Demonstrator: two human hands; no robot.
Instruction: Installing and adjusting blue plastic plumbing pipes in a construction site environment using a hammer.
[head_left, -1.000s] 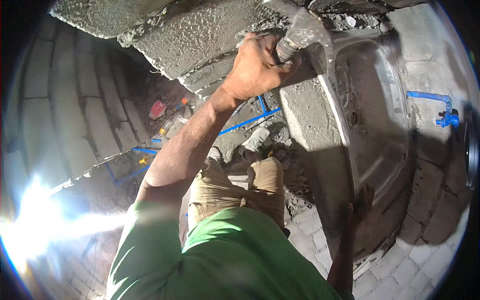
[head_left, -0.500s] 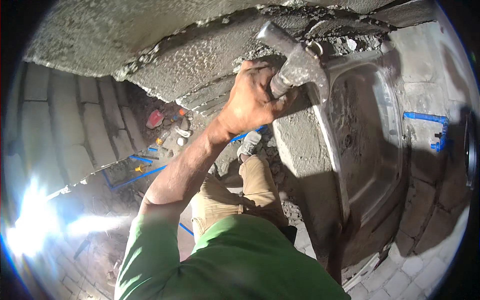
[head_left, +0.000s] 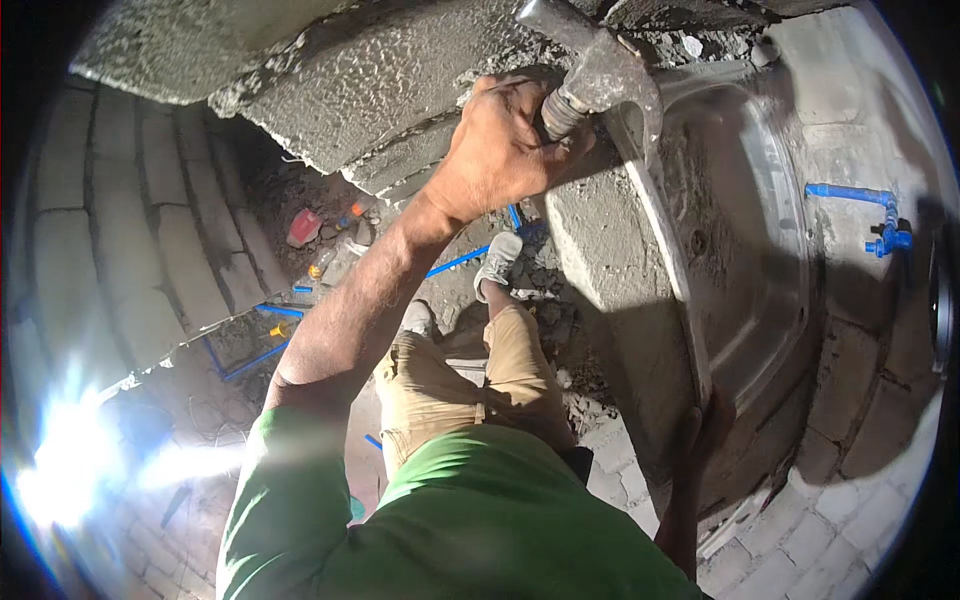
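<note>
Ledge [head_left: 390, 90]: rough grey concrete with a broken edge, which crossed the top of the view.
Walls [head_left: 150, 220]: grey blocks stood at left and right.
Floor [head_left: 548, 282]: rubble lay about the feet, crossed by blue pipes [head_left: 460, 262].
Tap [head_left: 885, 240]: blue, it jutted from the right wall.
Sink [head_left: 735, 180]: dusty metal, it was partly shaded, beside a concrete slab [head_left: 600, 250].
Hammer [head_left: 612, 75]: it was by the ledge, near the sink's upper left corner; its handle slanted from the scuffed head down-left, striking face up-left, claw down-right.
Left hand [head_left: 500, 145]: it gripped the handle close under the head.
Right hand [head_left: 712, 420]: it was shadowed at the sink's lower rim; whether it gripped, I could not tell.
</note>
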